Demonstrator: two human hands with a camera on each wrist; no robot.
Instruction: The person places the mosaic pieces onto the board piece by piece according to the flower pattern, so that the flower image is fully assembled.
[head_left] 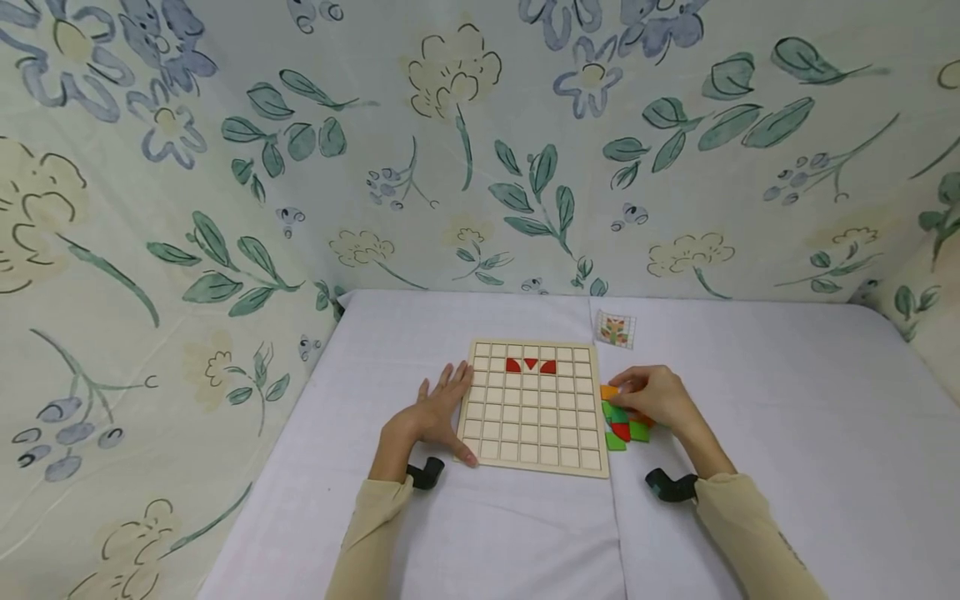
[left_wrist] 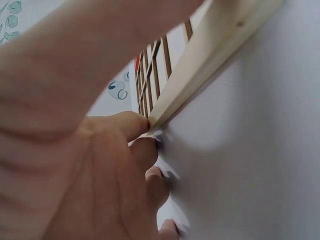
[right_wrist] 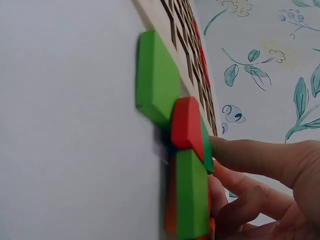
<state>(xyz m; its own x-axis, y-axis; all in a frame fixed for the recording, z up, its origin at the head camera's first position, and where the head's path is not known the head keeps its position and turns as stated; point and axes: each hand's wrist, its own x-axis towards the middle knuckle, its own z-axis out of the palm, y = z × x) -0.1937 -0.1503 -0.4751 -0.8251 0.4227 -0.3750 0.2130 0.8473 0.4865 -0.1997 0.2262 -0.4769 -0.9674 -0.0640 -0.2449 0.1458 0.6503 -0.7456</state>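
Note:
A wooden grid board point(head_left: 530, 408) lies flat on the table, with red pieces point(head_left: 548, 367) in a row near its far edge: a triangle between two curved ones. My left hand point(head_left: 435, 412) rests along the board's left edge, fingers spread, thumb at the near-left corner. Beside the board's right edge lies a heap of coloured pieces, among them a red piece point(right_wrist: 187, 122) and a green piece point(right_wrist: 157, 77). My right hand point(head_left: 660, 396) reaches over this heap, its fingertips at an orange piece point(head_left: 608, 391). Whether they pinch it is hidden.
A small pattern card point(head_left: 616, 330) with a printed plant-like design lies beyond the board's far right corner. White cloth point(head_left: 525, 533) covers the table, and a floral curtain point(head_left: 480, 208) hangs behind it. Black wrist cameras point(head_left: 670, 486) sit under both wrists.

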